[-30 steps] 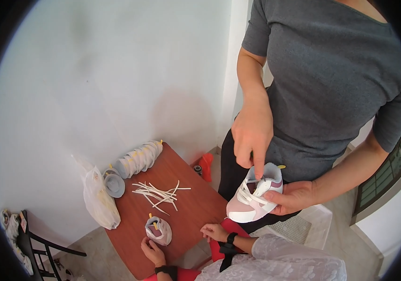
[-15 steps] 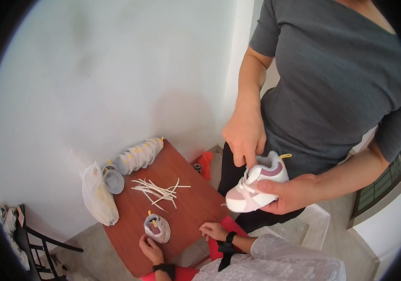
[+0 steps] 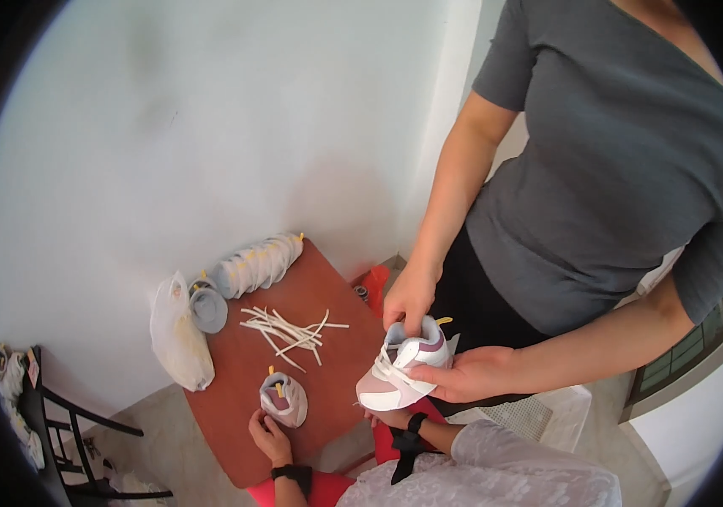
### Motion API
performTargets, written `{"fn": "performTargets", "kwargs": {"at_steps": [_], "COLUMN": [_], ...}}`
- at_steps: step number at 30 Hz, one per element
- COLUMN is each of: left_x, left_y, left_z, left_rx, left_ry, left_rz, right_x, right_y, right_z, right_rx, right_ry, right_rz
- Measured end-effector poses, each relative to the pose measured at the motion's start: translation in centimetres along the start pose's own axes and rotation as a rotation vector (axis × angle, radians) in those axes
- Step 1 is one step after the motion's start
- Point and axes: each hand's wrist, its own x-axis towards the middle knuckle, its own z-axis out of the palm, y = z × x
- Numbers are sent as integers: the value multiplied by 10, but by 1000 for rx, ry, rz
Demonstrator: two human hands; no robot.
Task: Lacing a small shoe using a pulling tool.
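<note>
My left hand (image 3: 271, 438) lies at the table's near edge, fingers loosely apart, beside a small pink and white shoe upper (image 3: 294, 404) with yellow pull tabs. The fingertips are close against the upper's side; a firm touch cannot be made out. My right hand (image 3: 391, 417) is by the table's right edge, its fingers mostly hidden behind a child's sneaker (image 3: 395, 380). That sneaker, white and pink with white laces and a yellow heel loop, is in the hands of a co-worker: one hand (image 3: 473, 373) supports its side, the other (image 3: 412, 296) reaches into its opening.
Loose white laces (image 3: 289, 331) lie mid-table (image 3: 336, 287). A row of nested shoe uppers (image 3: 260, 264), a grey-lined upper (image 3: 208, 308) and a plastic bag (image 3: 180, 338) line its far left side. A black chair (image 3: 57, 422) stands left, a white crate (image 3: 539, 420) right.
The co-worker's hands have brought the sneaker down and leftward, over my right hand, now largely covered. My left hand stays beside the shoe upper. The view has shifted slightly.
</note>
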Motion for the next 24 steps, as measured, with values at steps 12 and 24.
{"fn": "performTargets", "kwargs": {"at_steps": [12, 24], "left_x": [1, -8], "left_y": [10, 46], "left_z": [-5, -40], "left_rx": [10, -235], "left_ry": [-18, 27], "left_rz": [-59, -286], "right_x": [-4, 9], "right_y": [-13, -37], "right_z": [-7, -17], "right_rx": [-1, -307], "right_ry": [-115, 365], "right_rz": [116, -303]}}
